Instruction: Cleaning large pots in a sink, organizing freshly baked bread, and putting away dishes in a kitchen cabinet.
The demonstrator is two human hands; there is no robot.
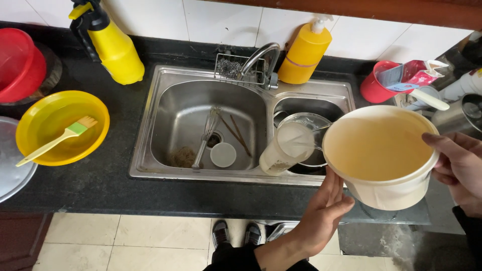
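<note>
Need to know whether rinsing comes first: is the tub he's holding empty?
Empty: tub shows only a bare, yellow-stained inside, held by both hands.

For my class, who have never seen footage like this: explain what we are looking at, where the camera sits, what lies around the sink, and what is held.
There is one picture, from a camera on a person's head, looking down at their own bare hands. The left hand and right hand hold a cream tub beside a steel sink. In the sink lie a whisk and a small white lid. On the black counter stand a yellow spray bottle and a yellow bowl holding a brush.
</note>
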